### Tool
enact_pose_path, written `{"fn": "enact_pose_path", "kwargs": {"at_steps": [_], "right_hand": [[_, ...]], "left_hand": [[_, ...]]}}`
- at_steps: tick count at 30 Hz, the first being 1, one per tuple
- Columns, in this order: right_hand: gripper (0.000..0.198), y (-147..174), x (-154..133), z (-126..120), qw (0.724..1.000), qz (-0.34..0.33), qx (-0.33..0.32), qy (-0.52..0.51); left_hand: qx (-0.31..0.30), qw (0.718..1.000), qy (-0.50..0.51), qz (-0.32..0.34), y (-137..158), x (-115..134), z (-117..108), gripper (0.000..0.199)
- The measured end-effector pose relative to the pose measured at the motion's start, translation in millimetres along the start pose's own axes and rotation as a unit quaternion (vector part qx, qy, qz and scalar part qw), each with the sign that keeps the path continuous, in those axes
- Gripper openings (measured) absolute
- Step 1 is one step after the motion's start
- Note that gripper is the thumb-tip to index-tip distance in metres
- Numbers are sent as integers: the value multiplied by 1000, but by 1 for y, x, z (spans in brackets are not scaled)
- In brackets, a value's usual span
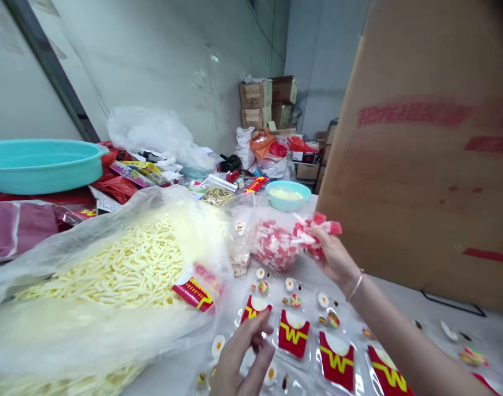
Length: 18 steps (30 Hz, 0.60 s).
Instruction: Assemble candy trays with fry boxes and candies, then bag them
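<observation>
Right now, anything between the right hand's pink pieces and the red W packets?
Low items, like egg pieces and colourful rounds, lie between the pink pieces in the right hand and the red W packets. Nothing tall visible.

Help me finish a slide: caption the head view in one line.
Right hand holding pink and white pieces beside a filled bag; left hand near red cartons; yellow strips alongside.

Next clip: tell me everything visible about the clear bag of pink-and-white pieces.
The clear bag looks like thin plastic, bulging and rounded, packed with small pink-and-white pieces. It rests on the white table, nearer than the small turquoise bowl. The right hand, just to its right, holds similar pink-and-white bits; blur hides whether it touches the bag, and the mouth's state is unclear.
</observation>
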State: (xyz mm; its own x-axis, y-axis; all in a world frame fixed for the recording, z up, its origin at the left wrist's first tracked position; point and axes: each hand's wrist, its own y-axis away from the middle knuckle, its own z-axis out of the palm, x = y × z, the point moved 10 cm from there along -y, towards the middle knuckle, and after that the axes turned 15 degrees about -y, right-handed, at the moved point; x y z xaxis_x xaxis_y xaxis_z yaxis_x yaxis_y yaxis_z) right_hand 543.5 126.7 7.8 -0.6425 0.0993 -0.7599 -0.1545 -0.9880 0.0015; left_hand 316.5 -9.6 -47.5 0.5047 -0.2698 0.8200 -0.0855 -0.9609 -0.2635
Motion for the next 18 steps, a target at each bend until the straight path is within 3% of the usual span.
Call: {"fn": "enact_pose_path", "kwargs": {"at_steps": [3,5,9,12,15,18], "right_hand": [[27,61,39,-35,998,50,29,1],[31,94,63,-61,996,68,62,13],[41,140,101,-108,987,102,126,10],[40,156,114,-132,980,117,160,-25],[30,162,115,-150,972,121,186,-71],[25,164,111,-160,967,125,193,-106]], "left_hand": [[-55,995,76,-26,-18,20,25,52],[-110,985,121,-55,-23,23,51,45],[-235,946,176,-134,-4,6,110,29],[-270,926,197,-177,15,-11,131,29],[-245,930,203,-184,5,-27,126,29],[-118,966,157,-167,-39,-53,101,26]]}}
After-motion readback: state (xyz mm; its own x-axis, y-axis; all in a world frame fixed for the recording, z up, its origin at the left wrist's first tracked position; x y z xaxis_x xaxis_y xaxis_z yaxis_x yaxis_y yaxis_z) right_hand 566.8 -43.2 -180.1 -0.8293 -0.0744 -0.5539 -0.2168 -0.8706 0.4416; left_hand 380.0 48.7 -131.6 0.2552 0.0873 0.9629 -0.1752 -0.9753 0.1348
